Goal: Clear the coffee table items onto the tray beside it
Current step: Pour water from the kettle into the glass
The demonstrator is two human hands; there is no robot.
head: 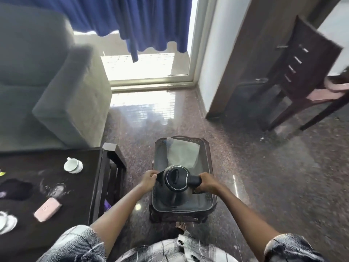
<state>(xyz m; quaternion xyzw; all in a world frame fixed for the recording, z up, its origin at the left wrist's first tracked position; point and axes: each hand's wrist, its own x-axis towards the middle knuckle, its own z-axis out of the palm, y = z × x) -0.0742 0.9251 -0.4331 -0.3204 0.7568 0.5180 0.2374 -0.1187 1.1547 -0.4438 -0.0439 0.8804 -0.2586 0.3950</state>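
A black kettle (176, 183) with a round lid hangs just over the near half of the dark tray (211, 200), which rests on a low stool on the floor. My right hand (205, 183) grips the kettle's handle. My left hand (149, 179) pinches its spout side. A clear plastic bag (182, 153) lies on the tray's far half. On the dark coffee table (75, 195) to the left remain a white cup (73, 165), a pink phone (47, 209), a white cup and saucer (6, 222) and a black cloth (16, 188).
A grey sofa (47, 82) stands behind the coffee table. A dark wooden chair (302, 72) is at the right, near a door frame. Blue curtains (141, 21) hang over a glass door ahead. Polished stone floor surrounds the stool.
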